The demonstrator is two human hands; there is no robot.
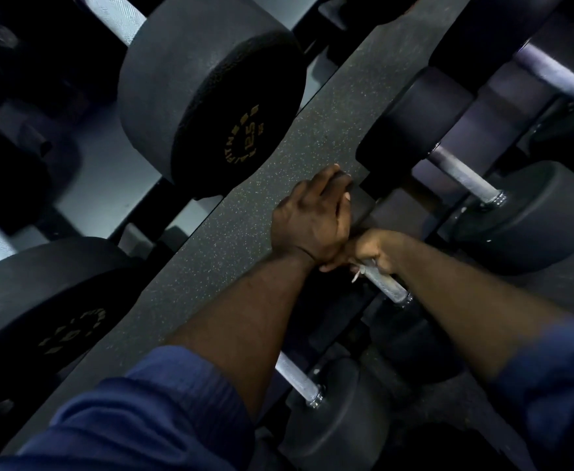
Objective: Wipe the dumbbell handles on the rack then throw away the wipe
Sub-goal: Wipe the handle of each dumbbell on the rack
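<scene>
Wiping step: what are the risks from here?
1. Only a scrap of wipe shows under the right hand; it may bunch and miss the bare end of the handle.
2. The left hand grips the dumbbell head close beside the right; it might get pinched if the dumbbell rolls.

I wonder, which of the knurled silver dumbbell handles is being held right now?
The knurled silver handle at centre, right hand curled round it with a white wipe; the other handles are untouched.

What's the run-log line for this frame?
step: handle wipe | right hand: grips wipe round handle | left hand: grips dumbbell head
</scene>
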